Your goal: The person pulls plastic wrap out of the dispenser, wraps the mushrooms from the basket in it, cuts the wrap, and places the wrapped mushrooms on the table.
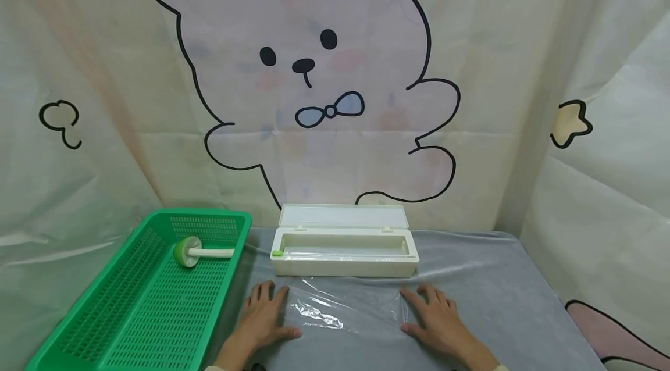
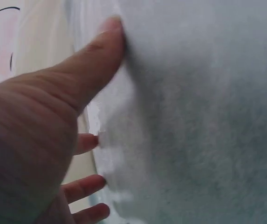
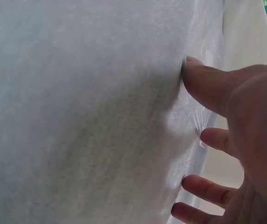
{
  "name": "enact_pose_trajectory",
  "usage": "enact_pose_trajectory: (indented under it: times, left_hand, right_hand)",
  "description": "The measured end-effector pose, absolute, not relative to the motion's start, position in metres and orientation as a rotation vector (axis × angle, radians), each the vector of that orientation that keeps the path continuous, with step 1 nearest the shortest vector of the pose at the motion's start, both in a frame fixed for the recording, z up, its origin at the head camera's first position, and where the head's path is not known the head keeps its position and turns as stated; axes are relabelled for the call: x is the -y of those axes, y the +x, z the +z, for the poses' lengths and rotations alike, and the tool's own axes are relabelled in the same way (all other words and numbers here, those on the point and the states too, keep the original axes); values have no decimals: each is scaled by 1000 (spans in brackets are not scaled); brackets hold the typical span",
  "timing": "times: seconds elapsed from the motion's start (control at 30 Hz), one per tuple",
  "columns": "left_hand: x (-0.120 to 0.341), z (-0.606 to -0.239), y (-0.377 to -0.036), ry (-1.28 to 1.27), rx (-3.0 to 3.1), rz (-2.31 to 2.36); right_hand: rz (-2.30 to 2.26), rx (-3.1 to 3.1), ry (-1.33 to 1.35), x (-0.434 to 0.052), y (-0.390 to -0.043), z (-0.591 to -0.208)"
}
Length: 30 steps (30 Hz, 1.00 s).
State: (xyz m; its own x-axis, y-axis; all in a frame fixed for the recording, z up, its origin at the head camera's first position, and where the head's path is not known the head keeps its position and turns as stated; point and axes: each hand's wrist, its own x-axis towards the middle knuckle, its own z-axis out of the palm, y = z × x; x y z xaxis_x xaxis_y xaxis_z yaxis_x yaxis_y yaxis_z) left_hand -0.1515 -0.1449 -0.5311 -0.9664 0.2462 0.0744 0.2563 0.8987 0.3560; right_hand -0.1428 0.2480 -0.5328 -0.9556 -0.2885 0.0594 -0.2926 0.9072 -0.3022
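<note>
Head view, film: a sheet of clear plastic wrap (image 1: 342, 307) lies flat on the grey table cover (image 1: 497, 289), drawn out toward the near edge from the open white dispenser box (image 1: 344, 254); its long axis runs left to right, parallel to the box.
Head view, hands: left hand (image 1: 263, 316) rests flat at the film's left edge, right hand (image 1: 439, 321) flat at its right edge; both have straight, spread fingers and grip nothing, about equally near.
Head view, aside: green basket (image 1: 141, 295) at left holds a green-capped roller (image 1: 196, 252).
Left wrist view: the thumb presses the cover; the film shows only as faint glints beside the fingers.
Right wrist view: the same, mirrored; the film edge is hard to trace.
Hidden: the film's near edge and any cut line at the box cannot be made out.
</note>
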Motion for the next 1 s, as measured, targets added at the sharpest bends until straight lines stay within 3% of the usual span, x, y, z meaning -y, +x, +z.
enact_pose_trajectory:
  times: [0.3,0.73,1.0]
  left_hand:
    - [145,-520,-150,-341,3084,-539]
    - [145,-534,-159,-313,2925,-504]
    - [142,-501,-159,-332,2810,-609]
  right_hand:
    - [522,3021,462,-248,-139,-532]
    - [536,2996,466,-250,-140,-537]
    - [499,3062,468,-252,-139,-541]
